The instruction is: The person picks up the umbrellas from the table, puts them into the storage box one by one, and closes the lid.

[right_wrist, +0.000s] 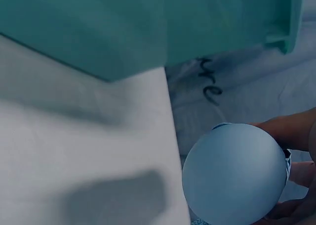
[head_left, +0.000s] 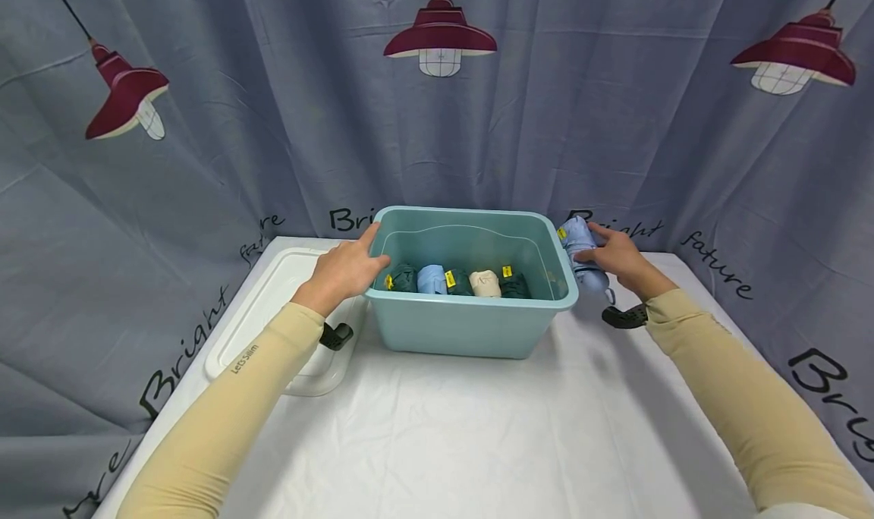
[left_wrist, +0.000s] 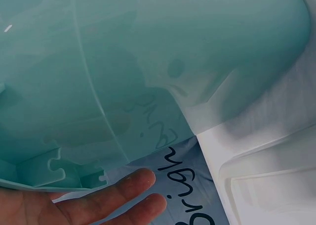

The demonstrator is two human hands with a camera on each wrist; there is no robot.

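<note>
My right hand (head_left: 617,259) grips a light blue folded umbrella (head_left: 579,238) beside the right end of a teal plastic bin (head_left: 471,325). The umbrella's smooth rounded handle end (right_wrist: 234,175) faces the right wrist camera, and a yellow tag shows near its other end. My left hand (head_left: 344,270) rests at the bin's left rim, its fingers (left_wrist: 121,188) straight along the outside in the left wrist view. Inside the bin lie several rolled bundles that look like folded umbrellas: a light blue one (head_left: 432,279), a cream one (head_left: 485,283) and dark green ones (head_left: 515,285). Some carry yellow tags.
A translucent white lid (head_left: 235,325) lies on the table left of the bin, partly under my left arm. The table has a white cover (head_left: 444,443). A grey-blue curtain (head_left: 307,124) with printed lamps hangs behind and around the table.
</note>
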